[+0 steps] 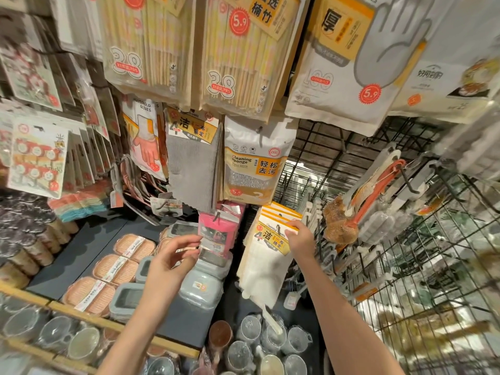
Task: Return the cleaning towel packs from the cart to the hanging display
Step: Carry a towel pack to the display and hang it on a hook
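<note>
Right hand (299,239): fingers (293,234) curled over the yellow header card of the white towel pack (263,255), pinching it at the card's right edge. Fingers sit at about 1 o'clock on the pack; the white cloth hangs away from them toward 7 o'clock, so the pack's long axis runs 1-to-7, tilted off plumb.

Several like header cards are stacked just behind the held one. Judged: these already hang on a hook of the wire grid (405,266). The hook itself is hidden by the cards; cannot tell whether the held pack's hole is on it yet.

Left hand (173,255): fingers (189,242) loose and spread, gripping nothing, hovering at 9 o'clock from the white pack, just in front of the pink cloth pack (217,231). A small pale slip shows near its fingertips; contact unclear.

Grey towel pack (193,169), same label design, hangs at 11 o'clock from the right hand, beside the cleaning sponge pack (253,169).

Key relation: the card hole lies just left of the right fingers, the hook behind it toward 12 o'clock. Right hand is on the pack; left is near but apart. Judged next need: push card back along the hook's line, keeping the card square.

Cart not in view. Below, at 6 o'clock: shelf (89,247) with lidded boxes and cups.
</note>
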`<state>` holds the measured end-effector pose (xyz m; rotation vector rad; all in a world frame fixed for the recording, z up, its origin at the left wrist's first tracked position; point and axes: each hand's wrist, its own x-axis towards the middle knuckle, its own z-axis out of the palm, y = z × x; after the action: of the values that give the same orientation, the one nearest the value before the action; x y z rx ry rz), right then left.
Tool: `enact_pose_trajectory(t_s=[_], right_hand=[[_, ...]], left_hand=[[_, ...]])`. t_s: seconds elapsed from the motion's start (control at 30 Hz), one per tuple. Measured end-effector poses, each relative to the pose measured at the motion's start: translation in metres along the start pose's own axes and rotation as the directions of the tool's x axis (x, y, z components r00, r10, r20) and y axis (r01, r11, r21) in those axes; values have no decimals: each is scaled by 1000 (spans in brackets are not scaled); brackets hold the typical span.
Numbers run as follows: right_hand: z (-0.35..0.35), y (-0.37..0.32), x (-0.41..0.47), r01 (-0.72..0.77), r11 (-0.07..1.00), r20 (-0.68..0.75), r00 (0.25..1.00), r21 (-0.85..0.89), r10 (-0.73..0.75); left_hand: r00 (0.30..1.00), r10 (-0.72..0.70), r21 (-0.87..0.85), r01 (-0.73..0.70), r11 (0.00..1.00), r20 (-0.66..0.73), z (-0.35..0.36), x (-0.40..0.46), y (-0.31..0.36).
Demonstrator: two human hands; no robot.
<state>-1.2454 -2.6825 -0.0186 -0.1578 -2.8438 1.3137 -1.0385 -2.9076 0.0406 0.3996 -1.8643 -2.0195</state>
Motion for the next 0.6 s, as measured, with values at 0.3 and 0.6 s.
enact_pose_trajectory(t_s=[0.3,0.6], right_hand=[[2,-14,14,-77,985,-18,997,-156,75],[-30,-34,-24,70,974,-21,997,-214,-76]], left_hand=[[1000,-8,57,8,998,8,-5,3,9],[998,56,208,-58,976,18,-5,-7,36]])
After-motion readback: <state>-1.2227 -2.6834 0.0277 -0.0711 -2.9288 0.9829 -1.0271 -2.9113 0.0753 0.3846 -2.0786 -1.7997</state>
